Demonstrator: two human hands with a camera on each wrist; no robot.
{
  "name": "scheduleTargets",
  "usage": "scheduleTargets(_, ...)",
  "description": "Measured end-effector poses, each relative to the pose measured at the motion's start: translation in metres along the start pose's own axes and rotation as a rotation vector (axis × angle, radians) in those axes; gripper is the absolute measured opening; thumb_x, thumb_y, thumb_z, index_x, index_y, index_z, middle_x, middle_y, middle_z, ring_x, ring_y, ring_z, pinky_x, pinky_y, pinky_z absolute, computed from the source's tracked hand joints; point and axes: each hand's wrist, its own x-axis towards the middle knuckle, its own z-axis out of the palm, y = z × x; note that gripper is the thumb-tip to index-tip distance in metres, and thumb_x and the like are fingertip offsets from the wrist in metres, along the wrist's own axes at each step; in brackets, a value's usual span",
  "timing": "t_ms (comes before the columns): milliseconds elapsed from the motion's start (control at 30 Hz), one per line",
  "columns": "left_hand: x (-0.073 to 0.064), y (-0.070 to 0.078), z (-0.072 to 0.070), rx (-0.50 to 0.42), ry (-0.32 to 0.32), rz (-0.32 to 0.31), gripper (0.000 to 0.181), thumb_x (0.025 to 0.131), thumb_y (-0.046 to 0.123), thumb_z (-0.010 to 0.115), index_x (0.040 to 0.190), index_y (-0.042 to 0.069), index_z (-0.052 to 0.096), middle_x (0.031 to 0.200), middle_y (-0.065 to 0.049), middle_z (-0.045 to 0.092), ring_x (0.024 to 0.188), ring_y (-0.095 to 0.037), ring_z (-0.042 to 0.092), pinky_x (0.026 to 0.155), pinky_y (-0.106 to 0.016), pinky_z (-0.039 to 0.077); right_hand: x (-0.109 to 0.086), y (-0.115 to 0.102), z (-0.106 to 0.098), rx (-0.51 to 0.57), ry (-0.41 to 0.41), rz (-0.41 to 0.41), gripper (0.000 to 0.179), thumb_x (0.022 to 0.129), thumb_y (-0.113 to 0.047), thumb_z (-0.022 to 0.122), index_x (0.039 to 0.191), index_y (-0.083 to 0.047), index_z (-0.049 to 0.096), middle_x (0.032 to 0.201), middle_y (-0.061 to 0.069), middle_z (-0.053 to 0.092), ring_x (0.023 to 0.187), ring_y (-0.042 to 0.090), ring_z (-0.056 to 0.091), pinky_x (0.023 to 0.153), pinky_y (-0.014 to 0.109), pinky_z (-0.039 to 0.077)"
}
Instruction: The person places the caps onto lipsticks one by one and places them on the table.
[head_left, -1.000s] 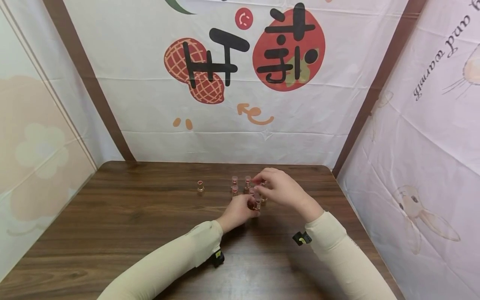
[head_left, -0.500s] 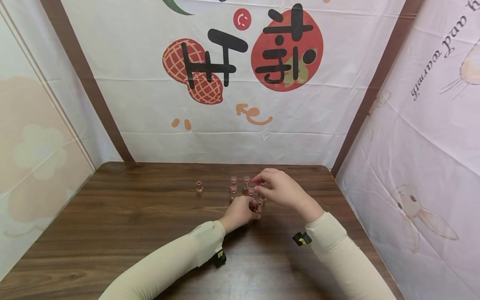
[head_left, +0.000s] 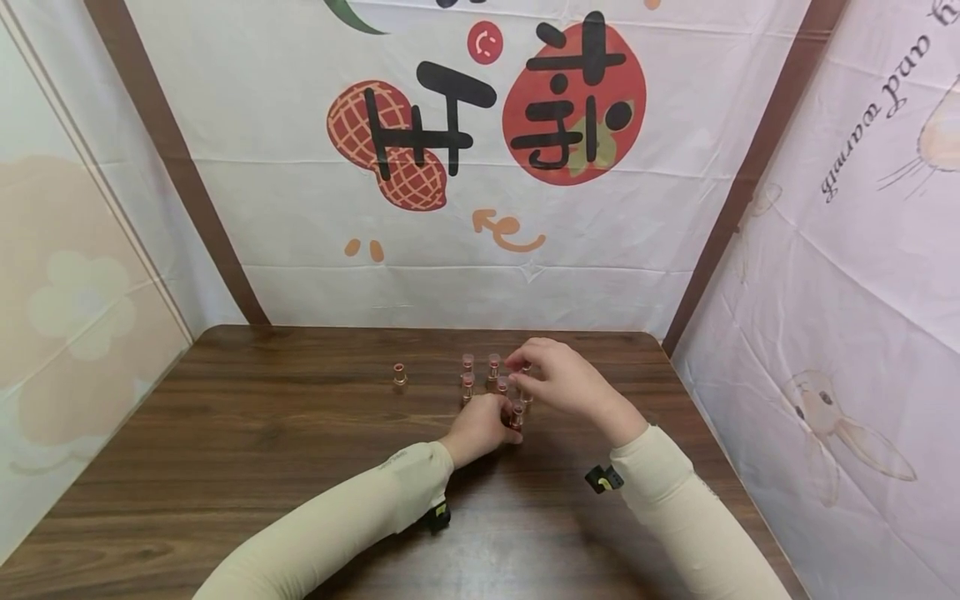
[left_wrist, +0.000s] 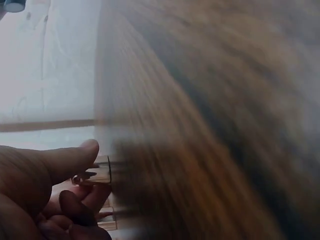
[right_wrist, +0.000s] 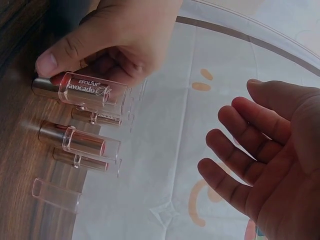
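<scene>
My left hand grips the nearest lipstick low down, upright at the table top. In the right wrist view this lipstick has a clear cap with white lettering, and the left thumb lies at its base. The left wrist view shows the thumb and fingers around the lipstick. My right hand hovers over the right side of the group, fingers loosely bent; nothing is in it in the right wrist view. Several more capped lipsticks stand close by, some partly hidden by the hands.
An uncapped lipstick stands apart at the left on the brown wooden table. A loose clear cap stands beyond the group in the right wrist view. A printed white cloth hangs behind the table's far edge.
My left hand shifted slightly to the right with the lipstick, then stayed nearly still. The right hand has held its place above the group.
</scene>
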Motion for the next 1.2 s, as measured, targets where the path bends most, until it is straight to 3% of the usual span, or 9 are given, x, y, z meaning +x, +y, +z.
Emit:
scheduleTargets(267, -0.01, 0.0, -0.011, 0.059, -0.009, -0.002, 0.024, 0.074, 0.023, 0.091, 0.082, 0.013, 0.071, 0.074, 0.008, 0.065, 0.067, -0.01, 0.057, 0.064, -0.033, 0.05, 0.0, 0.003, -0.001, -0.02, 0.012, -0.006, 0.021, 0.098, -0.026, 0.071, 0.117, -0.017, 0.073, 0.111, -0.007, 0.068, 0.104, 0.011, 0.065, 0.09, 0.034, 0.054)
scheduleTargets(633, -0.031, -0.012, -0.039, 0.045, -0.016, -0.045, 0.033, 0.08, 0.026, 0.089, 0.103, 0.009, 0.072, 0.098, -0.001, 0.074, 0.089, -0.015, 0.068, 0.081, -0.038, 0.056, -0.001, 0.008, -0.004, -0.045, 0.02, 0.013, 0.022, 0.098, -0.026, 0.072, 0.117, -0.017, 0.073, 0.111, -0.007, 0.068, 0.105, 0.012, 0.065, 0.091, 0.037, 0.054)
scheduleTargets(967, -0.05, -0.035, -0.076, -0.037, 0.058, -0.071, 0.03, 0.084, 0.02, 0.086, 0.108, 0.008, 0.073, 0.104, -0.002, 0.074, 0.103, -0.023, 0.07, 0.089, -0.042, 0.055, -0.002, 0.024, -0.006, -0.107, 0.011, 0.04, 0.021, 0.097, -0.025, 0.072, 0.114, -0.014, 0.074, 0.109, -0.004, 0.069, 0.104, 0.013, 0.065, 0.093, 0.039, 0.053)
scheduleTargets(1200, -0.059, -0.051, -0.102, -0.013, 0.113, -0.089, 0.031, 0.085, 0.026, 0.085, 0.109, 0.012, 0.073, 0.107, -0.002, 0.074, 0.109, -0.027, 0.069, 0.092, -0.046, 0.054, -0.001, 0.04, -0.003, -0.136, -0.015, 0.093, 0.024, 0.096, -0.023, 0.073, 0.117, -0.011, 0.073, 0.113, 0.001, 0.07, 0.109, 0.019, 0.065, 0.096, 0.041, 0.052)
